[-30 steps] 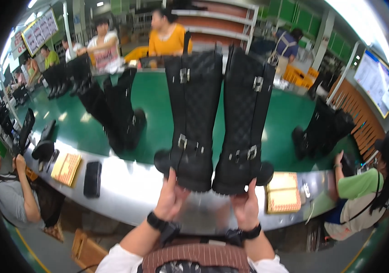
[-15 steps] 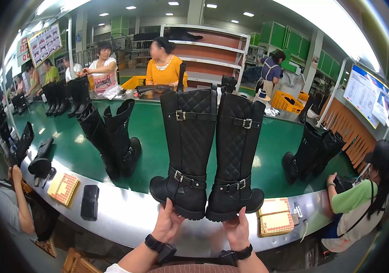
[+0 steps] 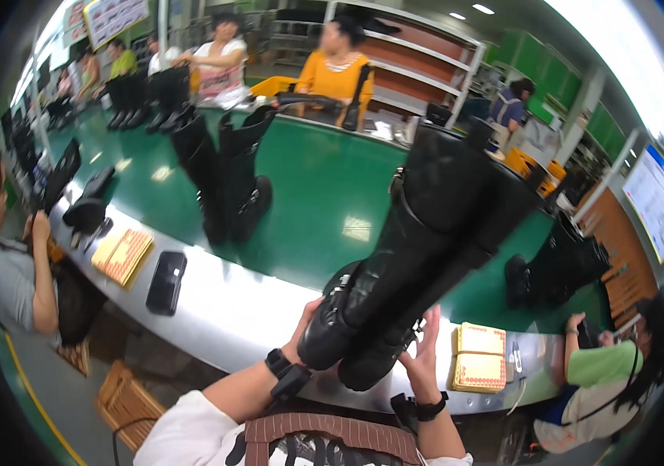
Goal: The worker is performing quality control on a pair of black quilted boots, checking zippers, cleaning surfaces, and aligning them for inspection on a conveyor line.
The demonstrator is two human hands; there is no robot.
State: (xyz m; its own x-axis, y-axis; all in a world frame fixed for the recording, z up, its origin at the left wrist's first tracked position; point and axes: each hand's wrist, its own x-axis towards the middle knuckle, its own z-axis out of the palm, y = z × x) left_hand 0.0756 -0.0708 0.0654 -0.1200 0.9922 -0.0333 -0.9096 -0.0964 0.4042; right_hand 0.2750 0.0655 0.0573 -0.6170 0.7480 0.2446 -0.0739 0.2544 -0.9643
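Note:
A pair of tall black boots with buckled straps is held up in front of me, shafts leaning away to the upper right and toes tipped toward me. My left hand (image 3: 306, 321) is against the outer side of the left boot (image 3: 378, 272), its fingers mostly hidden behind it. Along the right boot (image 3: 417, 307) my right hand (image 3: 424, 359) supports the foot near the ankle buckle, fingers pointing up. The two boots overlap, pressed side by side.
On the metal edge of the green bench (image 3: 309, 186) lie a black phone (image 3: 166, 283) and yellow card stacks (image 3: 122, 255), (image 3: 479, 357). Other boot pairs (image 3: 231, 179), (image 3: 556, 268) stand on the bench. Co-workers (image 3: 21, 256), (image 3: 604, 365) sit at both sides; others work across.
The boots have gone from upright, side on, to tilted right with toes toward me. My hands have turned with them, and the view has shifted and tilted.

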